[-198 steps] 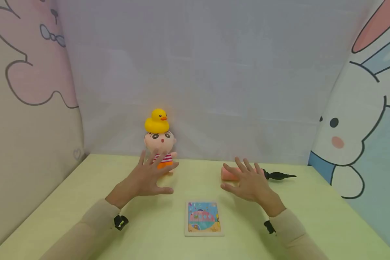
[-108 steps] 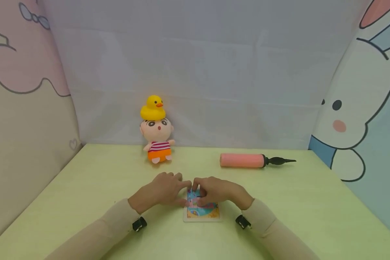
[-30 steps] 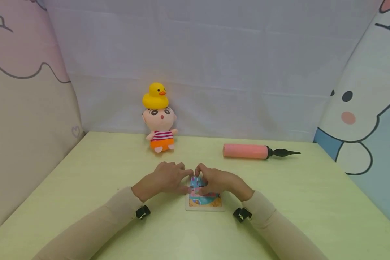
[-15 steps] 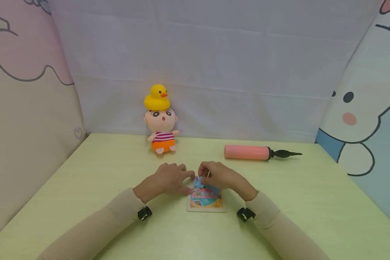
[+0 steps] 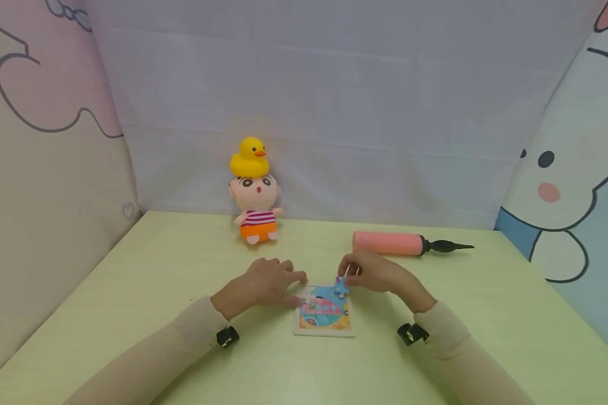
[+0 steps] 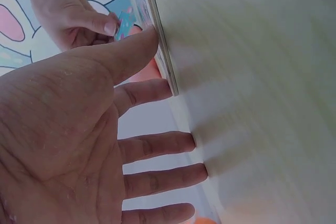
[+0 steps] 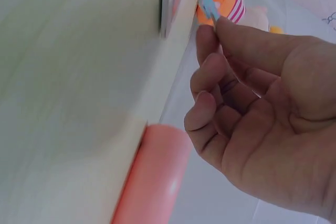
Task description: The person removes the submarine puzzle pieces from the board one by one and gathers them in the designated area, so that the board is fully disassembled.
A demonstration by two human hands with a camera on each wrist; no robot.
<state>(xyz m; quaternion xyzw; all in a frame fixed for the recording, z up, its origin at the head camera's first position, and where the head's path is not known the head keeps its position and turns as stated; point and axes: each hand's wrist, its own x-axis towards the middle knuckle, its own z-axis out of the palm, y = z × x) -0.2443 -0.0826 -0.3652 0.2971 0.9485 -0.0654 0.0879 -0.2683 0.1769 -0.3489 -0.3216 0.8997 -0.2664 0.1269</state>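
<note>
A small jigsaw puzzle (image 5: pixel 324 333) in a pale frame lies on the table in front of the person, its picture showing a pink shape on blue. A corner of the picture at its upper left looks pale and bare. The right hand (image 5: pixel 380 274) pinches a light-blue puzzle piece (image 5: pixel 341 288) between thumb and fingertips, above the puzzle's upper right corner; the other fingers curl loosely, as the right wrist view shows. The left hand (image 5: pixel 267 283) has its fingers spread, with thumb (image 6: pixel 137 51) and index finger at the frame's left edge and corner.
Behind the hands, a plush doll (image 5: pixel 258 218) sits against the white backdrop with a yellow rubber duck (image 5: pixel 250 159) on its head. A pink hand pump (image 5: pixel 388 243) with a black nozzle lies at the back right. Printed cloth walls stand on both sides.
From spread hands above the table, both hands came to the puzzle. The right hand lifted a blue piece from its upper left and carried it right. The left hand stayed at the frame.
</note>
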